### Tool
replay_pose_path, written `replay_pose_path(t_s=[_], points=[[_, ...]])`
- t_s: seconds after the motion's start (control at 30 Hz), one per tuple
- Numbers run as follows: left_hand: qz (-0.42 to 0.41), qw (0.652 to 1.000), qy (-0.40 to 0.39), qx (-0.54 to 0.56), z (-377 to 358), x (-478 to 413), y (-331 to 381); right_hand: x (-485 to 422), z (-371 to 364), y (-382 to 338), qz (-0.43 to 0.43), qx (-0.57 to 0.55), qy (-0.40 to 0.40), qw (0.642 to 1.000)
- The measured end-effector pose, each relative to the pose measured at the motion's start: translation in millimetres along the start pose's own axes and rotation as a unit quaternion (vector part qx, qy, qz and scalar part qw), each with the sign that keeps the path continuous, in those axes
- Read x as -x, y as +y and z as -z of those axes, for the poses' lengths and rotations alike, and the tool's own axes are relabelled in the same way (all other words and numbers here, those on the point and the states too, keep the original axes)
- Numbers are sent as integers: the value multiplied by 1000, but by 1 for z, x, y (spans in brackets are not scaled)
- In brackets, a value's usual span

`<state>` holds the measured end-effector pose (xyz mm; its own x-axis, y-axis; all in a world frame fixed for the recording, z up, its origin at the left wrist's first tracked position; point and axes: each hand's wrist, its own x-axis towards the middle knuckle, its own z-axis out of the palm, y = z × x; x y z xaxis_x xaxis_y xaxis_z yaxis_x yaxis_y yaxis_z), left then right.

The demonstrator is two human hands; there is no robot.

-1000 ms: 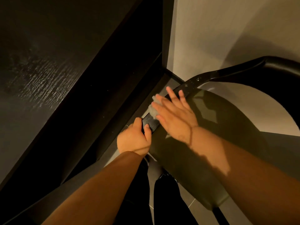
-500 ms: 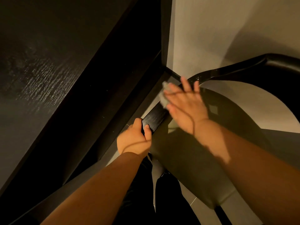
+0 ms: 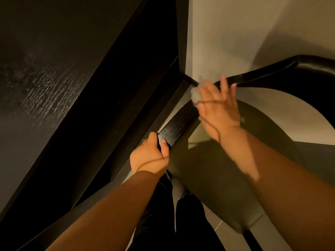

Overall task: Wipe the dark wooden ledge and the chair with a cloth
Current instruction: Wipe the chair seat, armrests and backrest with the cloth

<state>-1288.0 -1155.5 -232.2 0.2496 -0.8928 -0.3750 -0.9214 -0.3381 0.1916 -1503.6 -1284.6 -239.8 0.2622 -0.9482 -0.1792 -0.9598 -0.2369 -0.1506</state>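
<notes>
The left hand [image 3: 150, 157] was clenched around the near end of the chair's dark wooden rail [image 3: 175, 128]. The thumb lay on one side of it and a fingertip showed on the top face.

Further along the same rail, the right hand [image 3: 220, 110] lay flat with its fingers straight and spread. It pressed a small pale cloth [image 3: 195, 96] onto the wood where the rail began to bend. The cloth was bunched under the thumb side of the hand and only a wad of it showed. The hand was blurred, so I could not tell whether the thumb also pinched the cloth.

The rail's long axis ran from the near left end up towards the far right, then curved round into the back of the chair [image 3: 306, 65]. Below the rail lay the olive-green seat [image 3: 217, 187], with both forearms reaching over its near edge.

To the left of the chair, the dark wooden ledge [image 3: 47, 78] sloped across the view. Its grain caught the light, and its edge ran roughly parallel to the rail and close beside it. A dark post [image 3: 181, 33] rose from the ledge's far corner, just beside the cloth. Behind it stood a pale wall [image 3: 253, 29], and pale floor tiles [image 3: 226, 232] showed under the near corner of the seat.
</notes>
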Motion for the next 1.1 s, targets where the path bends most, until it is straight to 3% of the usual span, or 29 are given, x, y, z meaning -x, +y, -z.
replay_pose_path(t_s=[0.07, 0.13, 0.27, 0.37, 0.43, 0.5, 0.57, 0.8, 0.9, 1.1], points=[[-4, 1000, 10, 5, 0, 1, 0, -4, 3, 3, -83, -66, 29, 994], [-6, 1000, 17, 3, 1, 2, 1, 2, -1, -11, -103, -93, 34, 990], [0, 1000, 25, 3, 0, 2, 1, 34, -15, -45, 1, -73, 27, 997], [-1, 1000, 26, 4, -1, 2, 0, 30, -12, -31, 74, -19, 5, 997], [-5, 1000, 24, 6, -1, 1, 0, 10, -5, -13, 14, 10, 19, 1000], [-5, 1000, 21, 8, 0, 2, 1, -5, 4, 2, -122, -68, 43, 989], [-2, 1000, 16, 3, 0, 2, 1, -8, 5, 0, -184, -115, 59, 974], [13, 1000, -10, -19, 0, -1, 1, 33, -21, -48, -137, -74, 47, 987], [3, 1000, -9, -27, -1, 0, 1, 27, -24, -56, -199, -120, 70, 970], [3, 999, -7, -43, 1, 1, 1, -13, -13, -38, -347, -235, 109, 901]])
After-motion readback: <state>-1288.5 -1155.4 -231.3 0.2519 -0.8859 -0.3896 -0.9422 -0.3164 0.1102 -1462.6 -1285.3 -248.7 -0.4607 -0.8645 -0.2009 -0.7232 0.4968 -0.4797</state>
